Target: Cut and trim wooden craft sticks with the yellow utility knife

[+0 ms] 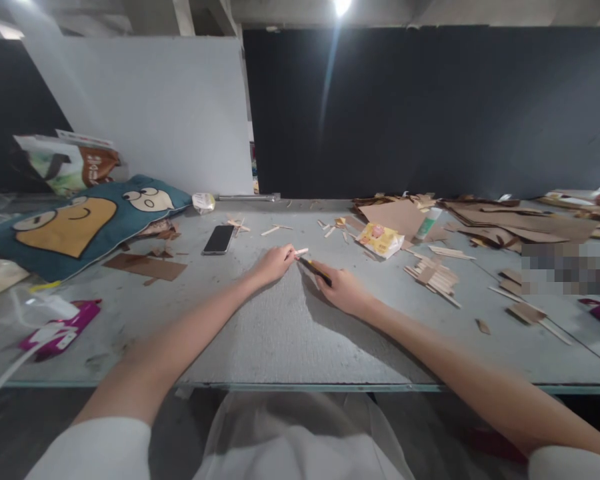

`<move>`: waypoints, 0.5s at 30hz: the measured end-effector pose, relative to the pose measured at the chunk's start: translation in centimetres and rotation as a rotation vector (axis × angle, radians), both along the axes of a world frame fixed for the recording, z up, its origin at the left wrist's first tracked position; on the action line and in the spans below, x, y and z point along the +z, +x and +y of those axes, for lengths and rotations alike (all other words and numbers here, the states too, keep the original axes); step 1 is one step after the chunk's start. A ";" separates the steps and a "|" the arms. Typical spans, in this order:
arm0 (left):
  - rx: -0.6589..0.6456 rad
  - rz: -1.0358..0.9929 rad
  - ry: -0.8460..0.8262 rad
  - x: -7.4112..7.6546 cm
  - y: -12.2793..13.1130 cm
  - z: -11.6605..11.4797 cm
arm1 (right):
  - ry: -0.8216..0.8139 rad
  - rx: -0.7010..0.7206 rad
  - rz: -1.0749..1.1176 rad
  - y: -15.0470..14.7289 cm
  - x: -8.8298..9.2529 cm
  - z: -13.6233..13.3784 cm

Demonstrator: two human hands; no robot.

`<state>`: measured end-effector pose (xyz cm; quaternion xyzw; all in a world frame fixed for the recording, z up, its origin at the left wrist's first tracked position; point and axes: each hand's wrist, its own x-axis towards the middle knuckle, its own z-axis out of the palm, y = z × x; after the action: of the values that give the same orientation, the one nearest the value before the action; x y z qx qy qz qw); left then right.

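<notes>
My left hand is closed on a short, pale wooden stick, whose end pokes out past the fingertips toward the right. My right hand grips a yellow and black utility knife. The front of the knife points up and left, close to the stick's end; whether the two touch I cannot tell. Both hands are low over the middle of the grey table. Left of them lies a dark-screened phone, with crossed stick pieces behind its right edge.
A yellow packet and a green-white tube lie right of my hands, near bundled sticks and brown cardboard sheets. At left are a blue cushion, a cardboard piece and a purple power strip with white cables.
</notes>
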<state>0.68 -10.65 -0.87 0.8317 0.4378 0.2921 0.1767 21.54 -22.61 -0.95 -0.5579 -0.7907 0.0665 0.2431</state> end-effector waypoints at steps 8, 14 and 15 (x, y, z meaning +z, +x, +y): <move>0.123 -0.169 -0.020 -0.4 -0.1 1.2 | 0.019 -0.024 0.013 0.1 -0.2 0.2; -0.005 -0.256 -0.054 -0.4 -0.1 0.5 | 0.064 -0.053 0.125 0.6 0.1 0.3; -0.020 -0.257 -0.051 -0.4 -0.1 0.4 | 0.074 -0.057 0.142 0.7 0.1 0.3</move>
<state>0.57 -10.29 -1.26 0.7869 0.4106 0.3836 0.2552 22.20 -22.35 -0.81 -0.5649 -0.7572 0.0697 0.3205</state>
